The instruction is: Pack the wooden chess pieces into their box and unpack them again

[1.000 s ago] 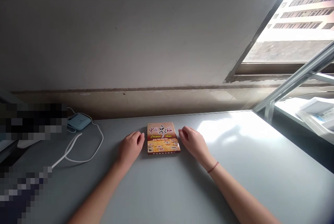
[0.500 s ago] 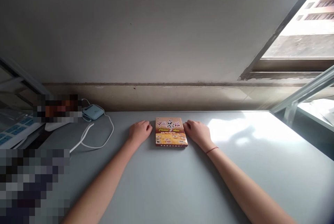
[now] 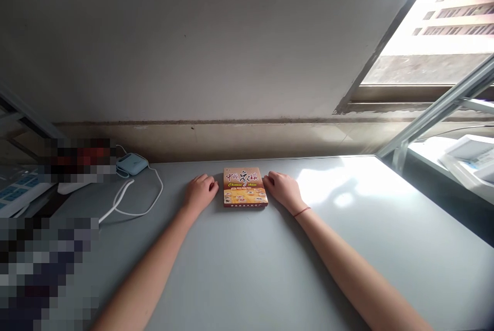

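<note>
A flat Chinese chess box (image 3: pixel 245 188), orange-brown with printed characters on its lid, lies closed on the grey table (image 3: pixel 239 269). Just left of it rests my left hand (image 3: pixel 200 192), curled into a loose fist with a small gap to the box. My right hand (image 3: pixel 281 188) is curled likewise at the box's right side, its knuckles very near the edge; whether they touch it I cannot tell. Nothing shows in either hand. A thin red string circles my right wrist.
A light blue device (image 3: pixel 133 164) with a white cable (image 3: pixel 154 202) lies at the back left, near a white power strip (image 3: pixel 23 192). Blurred-out patches cover the left edge. Behind the table stands a wall (image 3: pixel 216 53); a metal frame bar (image 3: pixel 432 115) and papers (image 3: pixel 474 158) are at right.
The camera view has shifted a little, moving the whole scene in the picture. Both hands stay curled beside the box, which has not visibly moved on the table.
</note>
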### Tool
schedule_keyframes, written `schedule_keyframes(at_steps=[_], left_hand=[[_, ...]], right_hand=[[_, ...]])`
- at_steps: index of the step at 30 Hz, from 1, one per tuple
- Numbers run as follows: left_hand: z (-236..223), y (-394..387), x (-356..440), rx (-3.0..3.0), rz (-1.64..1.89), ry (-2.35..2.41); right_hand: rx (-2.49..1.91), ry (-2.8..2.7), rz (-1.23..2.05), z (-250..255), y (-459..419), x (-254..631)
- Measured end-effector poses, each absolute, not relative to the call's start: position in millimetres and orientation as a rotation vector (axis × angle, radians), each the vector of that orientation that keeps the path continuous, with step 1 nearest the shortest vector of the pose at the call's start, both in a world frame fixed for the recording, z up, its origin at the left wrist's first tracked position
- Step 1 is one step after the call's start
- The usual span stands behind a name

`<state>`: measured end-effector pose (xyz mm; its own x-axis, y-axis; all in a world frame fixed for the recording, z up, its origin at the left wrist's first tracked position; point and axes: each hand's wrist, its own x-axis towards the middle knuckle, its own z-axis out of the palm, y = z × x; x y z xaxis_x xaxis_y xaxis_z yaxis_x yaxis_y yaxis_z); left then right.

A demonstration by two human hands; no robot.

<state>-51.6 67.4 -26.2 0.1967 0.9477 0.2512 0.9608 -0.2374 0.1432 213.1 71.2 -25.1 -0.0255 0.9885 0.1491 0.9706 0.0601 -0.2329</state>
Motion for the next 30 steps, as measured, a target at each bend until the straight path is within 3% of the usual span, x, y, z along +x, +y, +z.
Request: schedule_keyframes(at_steps=[22,27,30], left_hand=[[-31,64,-47,-2.344,-0.534,-1.946],[-27,62,-45,-2.314,-0.685,-1.943],[-18,57,-40,-2.342,-0.984,-1.822]], right_hand=[[-1.884,-2.074,0.089,-30,71,217],[-1.848,-2.030,0.159,-29,71,217],[-1.775,-1.938,0.300,-25,69,214]])
